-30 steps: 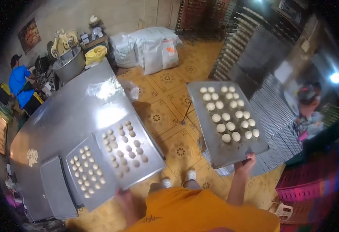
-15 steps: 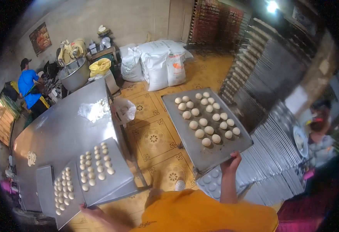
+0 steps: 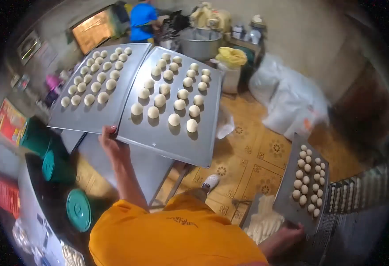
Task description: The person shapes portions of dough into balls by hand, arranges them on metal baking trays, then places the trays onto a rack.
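My left hand [image 3: 110,141] is closed on the near edge of a metal baking tray, where two trays meet. The left tray [image 3: 81,119] and the middle tray [image 3: 165,144] both carry rows of round pale dough balls [image 3: 160,101]. The fingers under the trays are hidden, and I cannot tell whether both trays are gripped. At the right, my right hand [image 3: 289,236] is closed on the near edge of another baking tray [image 3: 287,190], which is tilted in view and also bears dough balls [image 3: 306,179].
A metal table [image 3: 114,155] lies under the left trays. Stacked trays with dough [image 3: 358,195] stand at the right. White sacks [image 3: 287,97], a mixer bowl [image 3: 200,44] and a person in blue [image 3: 142,20] are farther off. Green lidded bins [image 3: 79,209] stand at the left.
The view has swung left, so the table trays now fill the upper middle and the right-hand tray sits at the right edge. Both hands remain on tray edges.
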`<state>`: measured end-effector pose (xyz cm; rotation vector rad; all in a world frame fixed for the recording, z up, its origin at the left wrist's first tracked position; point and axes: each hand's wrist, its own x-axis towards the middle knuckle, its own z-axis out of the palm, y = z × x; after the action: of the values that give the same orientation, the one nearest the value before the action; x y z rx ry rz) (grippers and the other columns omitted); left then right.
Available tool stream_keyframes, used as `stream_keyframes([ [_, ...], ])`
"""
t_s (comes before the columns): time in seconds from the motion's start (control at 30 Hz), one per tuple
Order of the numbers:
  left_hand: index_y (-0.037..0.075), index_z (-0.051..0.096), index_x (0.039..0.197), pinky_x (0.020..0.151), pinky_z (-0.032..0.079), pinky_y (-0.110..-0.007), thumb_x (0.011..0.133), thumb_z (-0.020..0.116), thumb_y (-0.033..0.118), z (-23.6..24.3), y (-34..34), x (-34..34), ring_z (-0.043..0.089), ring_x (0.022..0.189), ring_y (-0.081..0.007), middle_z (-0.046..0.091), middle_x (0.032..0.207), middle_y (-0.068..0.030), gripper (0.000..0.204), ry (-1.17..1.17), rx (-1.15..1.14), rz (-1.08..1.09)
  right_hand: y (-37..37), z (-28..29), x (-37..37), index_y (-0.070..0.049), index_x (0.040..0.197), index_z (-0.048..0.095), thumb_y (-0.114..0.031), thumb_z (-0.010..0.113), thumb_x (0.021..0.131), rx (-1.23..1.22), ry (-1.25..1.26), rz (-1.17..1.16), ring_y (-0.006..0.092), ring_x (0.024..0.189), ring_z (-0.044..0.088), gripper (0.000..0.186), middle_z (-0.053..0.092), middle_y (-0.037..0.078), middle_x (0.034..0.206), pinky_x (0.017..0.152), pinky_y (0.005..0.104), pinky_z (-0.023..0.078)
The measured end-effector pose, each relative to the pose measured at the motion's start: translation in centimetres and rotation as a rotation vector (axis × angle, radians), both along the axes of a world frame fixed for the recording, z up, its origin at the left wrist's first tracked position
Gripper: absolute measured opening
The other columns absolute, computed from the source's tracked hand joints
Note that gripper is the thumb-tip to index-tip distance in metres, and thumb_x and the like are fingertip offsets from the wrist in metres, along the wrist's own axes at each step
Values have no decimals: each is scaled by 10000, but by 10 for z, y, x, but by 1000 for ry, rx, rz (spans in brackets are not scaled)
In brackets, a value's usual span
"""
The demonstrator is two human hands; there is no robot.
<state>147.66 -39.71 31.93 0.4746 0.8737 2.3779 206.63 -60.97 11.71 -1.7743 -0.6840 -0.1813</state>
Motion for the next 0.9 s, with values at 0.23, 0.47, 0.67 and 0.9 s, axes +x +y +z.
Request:
stream_keyframes([
  [0.23, 63, 496, 672, 709, 440, -280, 793, 517, 110, -23, -9, -33, 509, 700, -156, 522, 720, -67, 131, 41, -32, 166, 104, 43, -31, -28, 1130, 548, -159, 556, 676, 883, 1213, 280, 266, 1036, 513, 472, 553, 113, 1152, 901, 399, 437],
  [0.47, 10, 518, 726, 731, 510, -372, 709, 493, 121, 21, -95, -51, 564, 767, -225, 539, 774, -93, 115, 27, -163, 240, 195, 67, -114, -31, 1167, 513, -109, 510, 617, 526, 1376, 445, 290, 1089, 486, 556, 532, 111, 1153, 952, 424, 404],
  [0.67, 0, 489, 840, 758, 472, -362, 728, 517, 171, -1, -71, -77, 537, 856, -249, 525, 915, -122, 206, -40, -130, 249, 221, 79, -147, -5, 1138, 493, -52, 466, 620, 530, 1467, 600, 283, 1052, 493, 521, 534, 101, 1112, 940, 414, 411],
  [0.9, -14, 516, 953, 738, 502, -374, 801, 506, 263, 49, -14, -48, 584, 812, -273, 559, 901, -155, 316, -90, -263, 319, 245, 67, -172, 11, 1055, 533, -94, 499, 653, 497, 1457, 773, 261, 962, 543, 418, 561, 107, 1025, 824, 400, 498],
])
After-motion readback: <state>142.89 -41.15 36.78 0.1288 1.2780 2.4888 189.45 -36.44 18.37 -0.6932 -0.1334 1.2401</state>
